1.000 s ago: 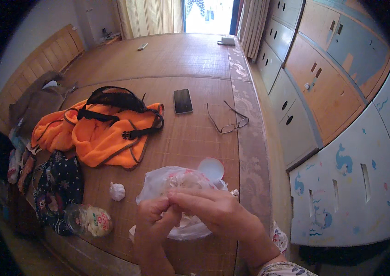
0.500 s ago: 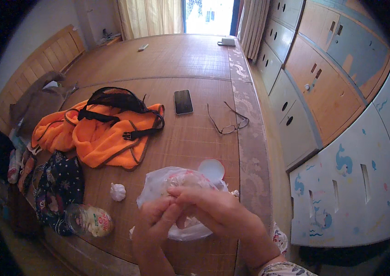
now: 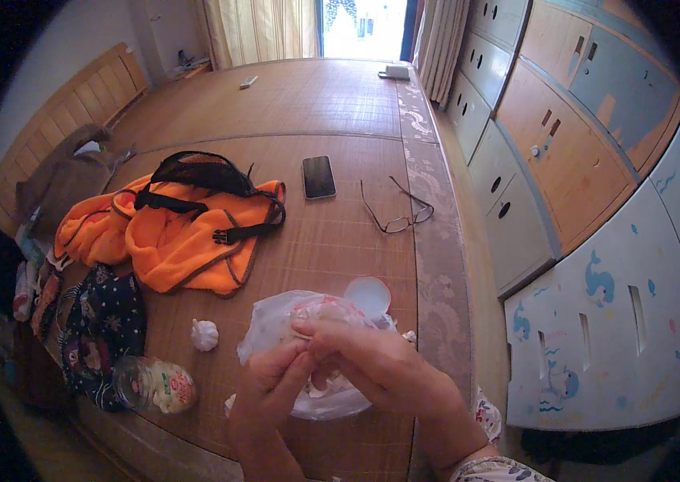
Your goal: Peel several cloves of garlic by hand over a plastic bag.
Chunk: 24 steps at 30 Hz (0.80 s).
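Note:
Over a white plastic bag (image 3: pixel 264 317) with pale garlic skins in it, my two hands meet at the fingertips. My left hand (image 3: pixel 274 377) is closed, thumb and forefinger pinched together. Bent over from the right, my right hand (image 3: pixel 376 361) pinches at the same spot. Between them is a small pale piece, seemingly a garlic clove, mostly hidden by the fingers. A whole garlic bulb (image 3: pixel 205 335) sits left of the bag. Beyond it at lower left, a clear jar (image 3: pixel 155 386) lies on its side with pale peeled cloves inside. A round white lid (image 3: pixel 368 297) rests at the bag's far edge.
An orange cloth (image 3: pixel 187 249) with black straps and mesh lies at left, near a dark patterned fabric bag (image 3: pixel 103 329). A phone (image 3: pixel 319 177) and eyeglasses (image 3: pixel 399 223) lie farther off on the mat-covered bed (image 3: pixel 276 112). Cabinets (image 3: pixel 565 145) line the right.
Both hands stay over the bag in nearly the same pose. The fingers shift only slightly around the small piece; the other things stay put.

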### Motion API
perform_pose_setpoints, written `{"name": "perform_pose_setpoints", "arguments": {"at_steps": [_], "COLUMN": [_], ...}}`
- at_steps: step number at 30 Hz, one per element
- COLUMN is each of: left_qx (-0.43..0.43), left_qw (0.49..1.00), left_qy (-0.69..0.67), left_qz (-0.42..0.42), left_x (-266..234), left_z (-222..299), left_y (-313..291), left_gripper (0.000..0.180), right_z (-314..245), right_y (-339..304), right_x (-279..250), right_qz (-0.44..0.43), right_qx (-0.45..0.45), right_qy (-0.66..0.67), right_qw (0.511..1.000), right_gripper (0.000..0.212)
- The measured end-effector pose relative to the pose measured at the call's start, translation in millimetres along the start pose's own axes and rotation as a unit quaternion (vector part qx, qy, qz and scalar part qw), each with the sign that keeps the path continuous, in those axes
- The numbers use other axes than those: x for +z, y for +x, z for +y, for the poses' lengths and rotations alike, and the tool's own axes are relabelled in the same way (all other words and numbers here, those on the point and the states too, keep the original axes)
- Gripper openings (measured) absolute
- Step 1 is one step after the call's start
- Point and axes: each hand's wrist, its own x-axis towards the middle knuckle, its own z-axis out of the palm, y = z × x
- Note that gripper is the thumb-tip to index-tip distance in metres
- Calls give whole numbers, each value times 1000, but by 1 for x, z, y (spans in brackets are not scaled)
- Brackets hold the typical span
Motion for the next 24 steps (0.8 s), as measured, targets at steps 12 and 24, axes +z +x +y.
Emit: {"name": "perform_pose_setpoints", "arguments": {"at_steps": [12, 24], "left_qx": [8, -12], "left_qw": [998, 996], "left_qy": [54, 19], "left_qz": [38, 84], "left_x": [4, 10], "left_z": [3, 6], "left_y": [0, -2], "left_gripper": [21, 26], "right_z": [5, -2], "right_y": [-2, -3], "right_x": [2, 0], "right_qz": [8, -10], "right_qx": [-43, -56], "right_qy": [-162, -170], "right_qw": [986, 984], "right_gripper": [42, 44]}}
